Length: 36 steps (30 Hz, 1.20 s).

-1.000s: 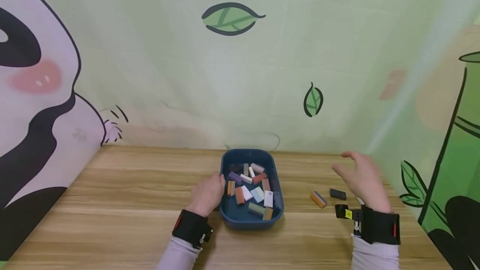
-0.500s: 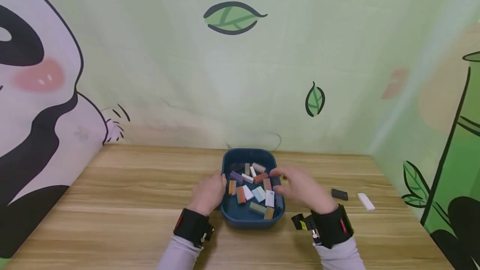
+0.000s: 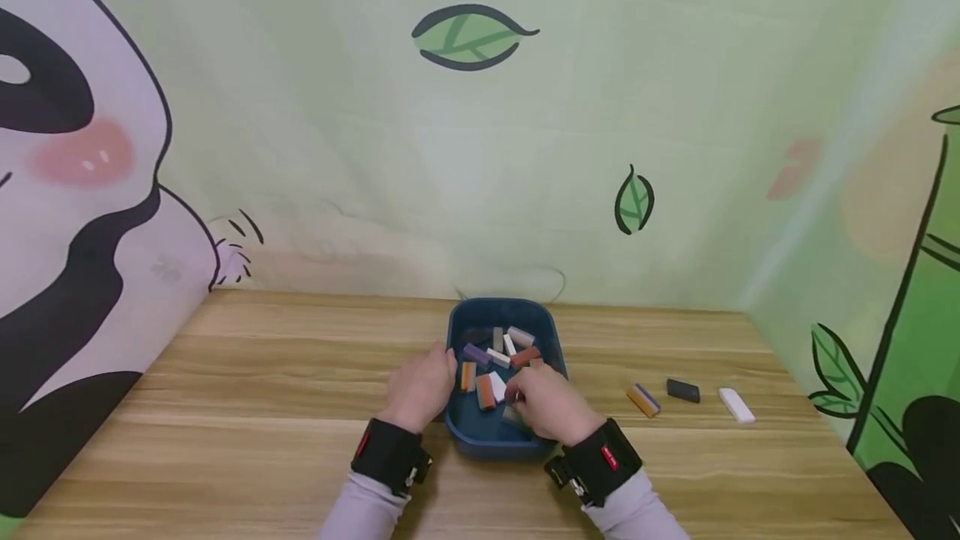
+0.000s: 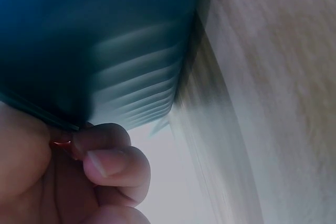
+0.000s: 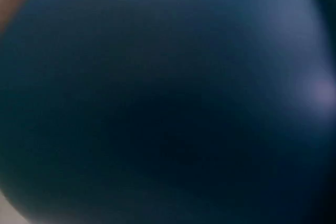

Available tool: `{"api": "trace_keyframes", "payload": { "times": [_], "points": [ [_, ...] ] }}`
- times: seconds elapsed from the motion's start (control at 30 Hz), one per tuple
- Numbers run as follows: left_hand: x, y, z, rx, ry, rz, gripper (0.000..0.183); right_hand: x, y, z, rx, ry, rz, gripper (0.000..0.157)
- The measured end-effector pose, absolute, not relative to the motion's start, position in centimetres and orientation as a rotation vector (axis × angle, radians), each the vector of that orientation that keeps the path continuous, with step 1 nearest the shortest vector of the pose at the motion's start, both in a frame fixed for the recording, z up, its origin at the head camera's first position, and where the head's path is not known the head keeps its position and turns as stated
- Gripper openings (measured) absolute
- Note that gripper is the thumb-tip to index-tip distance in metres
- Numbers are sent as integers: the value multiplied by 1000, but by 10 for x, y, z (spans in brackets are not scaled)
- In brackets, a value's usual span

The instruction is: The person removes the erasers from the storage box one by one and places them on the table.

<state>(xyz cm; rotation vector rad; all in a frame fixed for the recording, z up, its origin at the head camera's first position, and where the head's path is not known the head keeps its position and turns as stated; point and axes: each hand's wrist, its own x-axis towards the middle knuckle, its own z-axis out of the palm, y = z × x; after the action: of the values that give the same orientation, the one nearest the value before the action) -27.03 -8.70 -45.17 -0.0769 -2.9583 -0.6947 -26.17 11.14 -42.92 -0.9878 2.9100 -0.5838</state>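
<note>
A dark blue plastic bin (image 3: 501, 445) stands on the wooden table in the head view, with several small oblong blocks inside that look like erasers. My left hand (image 3: 423, 390) grips its left rim; in the left wrist view, curled fingers (image 4: 118, 169) hold the edge of the ribbed wall. My right hand (image 3: 553, 405) reaches into the bin's right half, fingers bent down among the blocks, hiding several. I cannot tell whether it pinches one. A white block (image 3: 498, 387) and an orange and white block (image 3: 485, 392) lie just left of those fingertips. Dark blue bin wall fills the right wrist view.
To the right of the bin lie an orange and blue block (image 3: 643, 399), a black block (image 3: 683, 391) and a white block (image 3: 737, 405), spaced apart on the table (image 3: 285, 407). A printed cloth backdrop (image 3: 330, 148) rises behind the table.
My right hand has moved left from over the loose blocks, across the bin's right rim and down into it, its fingers bending. My left hand has kept its hold on the rim.
</note>
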Motion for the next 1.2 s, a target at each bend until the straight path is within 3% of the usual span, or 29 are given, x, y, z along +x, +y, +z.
{"api": "trace_keyframes", "payload": {
  "times": [0.17, 0.7, 1.2],
  "points": [
    [-269, -86, -452, -79, -2956, -680, 28, -263, 109, -437, -917, 2819, -596, 8],
    [-269, -86, -450, -67, -2967, -676, 29, -265, 104, -442, -865, 2723, -488, 26],
    [-269, -86, -453, -95, -2894, -648, 27, -265, 101, -441, -871, 2728, -482, 26]
  ]
}}
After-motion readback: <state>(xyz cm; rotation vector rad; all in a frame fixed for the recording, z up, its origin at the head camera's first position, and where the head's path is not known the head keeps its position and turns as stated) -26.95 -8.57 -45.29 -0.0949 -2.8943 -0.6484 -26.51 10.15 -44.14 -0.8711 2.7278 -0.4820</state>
